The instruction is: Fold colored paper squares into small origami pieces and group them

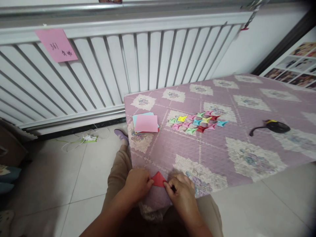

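A small red paper [158, 179], folded to a triangular top, lies at the near edge of the cloth-covered table. My left hand [139, 183] pinches its left corner between thumb and finger. At the right corner, the thumb and finger of my right hand [181, 190] grip the same paper. Farther up on the left sits a stack of square papers [146, 123], pink on top with light blue beneath. Several folded paper pieces [197, 122] in green, yellow, pink, blue and red are grouped to the right of the stack.
The table [168, 148] has a purple floral cloth. A black object with a yellow part [277, 126] lies at its right. Behind stands a white radiator [155, 62] bearing a pink note [56, 45]. A power strip [90, 138] rests on the floor at left.
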Available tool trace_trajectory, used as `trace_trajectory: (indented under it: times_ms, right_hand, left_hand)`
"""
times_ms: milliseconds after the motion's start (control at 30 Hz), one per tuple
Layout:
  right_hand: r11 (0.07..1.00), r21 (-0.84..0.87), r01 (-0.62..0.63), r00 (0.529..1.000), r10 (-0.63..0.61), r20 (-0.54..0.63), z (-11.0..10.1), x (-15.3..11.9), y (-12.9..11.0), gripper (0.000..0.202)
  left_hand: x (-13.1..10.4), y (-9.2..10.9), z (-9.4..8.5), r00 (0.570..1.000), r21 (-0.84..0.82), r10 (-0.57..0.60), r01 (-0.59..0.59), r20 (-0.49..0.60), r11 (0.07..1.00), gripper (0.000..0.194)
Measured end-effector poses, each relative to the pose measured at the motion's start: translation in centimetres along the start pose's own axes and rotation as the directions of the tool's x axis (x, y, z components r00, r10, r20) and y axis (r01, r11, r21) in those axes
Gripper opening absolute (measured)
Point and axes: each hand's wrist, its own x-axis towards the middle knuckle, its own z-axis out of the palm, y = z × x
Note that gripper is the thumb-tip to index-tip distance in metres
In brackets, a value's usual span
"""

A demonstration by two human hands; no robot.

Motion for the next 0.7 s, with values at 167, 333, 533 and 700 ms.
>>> trace_trajectory:
  times_ms: [167,333,533,700]
  right_hand:
    - [1.000,-0.009,-0.007,1.000,0.007,-0.003,0.17,-0.09,0.10,0.025]
    - [1.000,-0.010,-0.007,1.000,0.007,-0.008,0.25,-0.17,0.21,0.025]
    - [1.000,-0.001,-0.003,1.000,0.003,0.002,-0.02,-0.17,0.06,0.024]
    - [1.000,-0.002,-0.017,1.000,0.017,0.003,-0.26,-0.11,-0.18,0.023]
  left_hand:
    - [0.11,-0.09,0.05,1.000,0.019,0.007,-0.007,0.018,1.000,0.026]
    - [0.20,-0.05,-0.11,0.999,0.031,0.016,-0.017,0.029,0.999,0.025]
    - [0.31,-0.21,0.07,0.999,0.049,0.023,-0.025,0.037,0.998,0.026]
    - [0.29,-0.49,0.44,0.999,0.054,0.040,-0.040,0.007,0.998,0.024]
